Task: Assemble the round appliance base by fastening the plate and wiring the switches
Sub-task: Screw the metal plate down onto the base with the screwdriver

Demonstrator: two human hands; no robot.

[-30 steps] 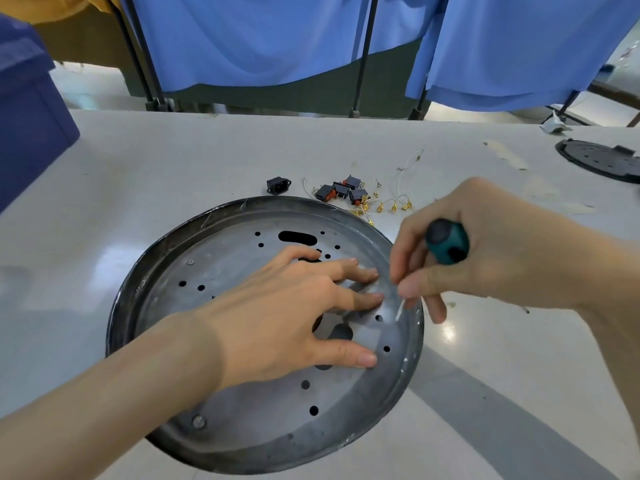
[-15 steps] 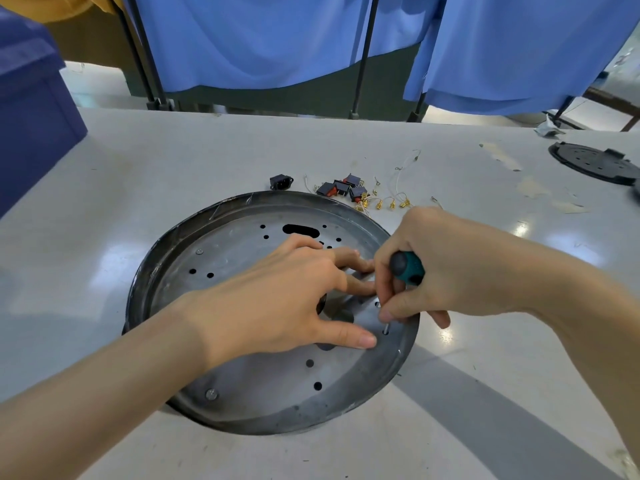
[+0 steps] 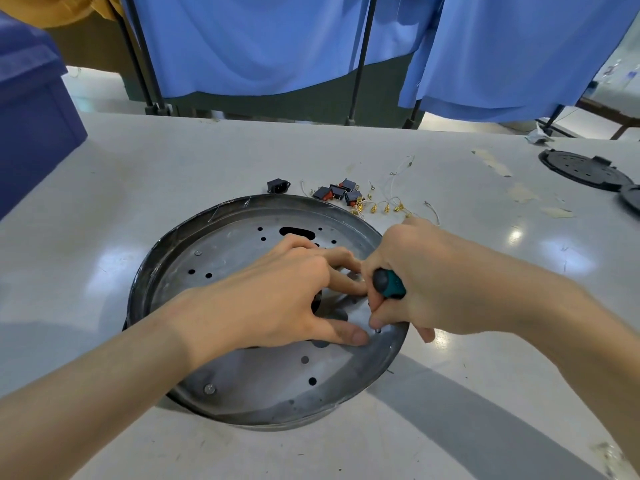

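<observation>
The round metal base (image 3: 194,271), a shallow dark-rimmed pan with several holes, lies on the white table. My left hand (image 3: 273,299) lies spread on a small metal plate (image 3: 356,311) inside it, fingers straight, pressing it down. My right hand (image 3: 412,275) grips a screwdriver with a teal and black handle (image 3: 388,284), held upright over the plate near the base's right rim. The shaft and tip are hidden by my fingers. Behind the base lie red and black rocker switches (image 3: 337,192), a black socket (image 3: 278,186) and thin wires with brass terminals (image 3: 384,206).
A blue bin (image 3: 31,133) stands at the left edge. Black round covers (image 3: 581,168) lie at the far right. Blue cloth hangs on a dark rack (image 3: 358,60) behind the table. Tape scraps (image 3: 523,194) mark the tabletop on the right.
My right hand has moved left and down with the screwdriver, from beside the base's rim to over the plate, close against my left fingers. My left hand stays pressed on the plate.
</observation>
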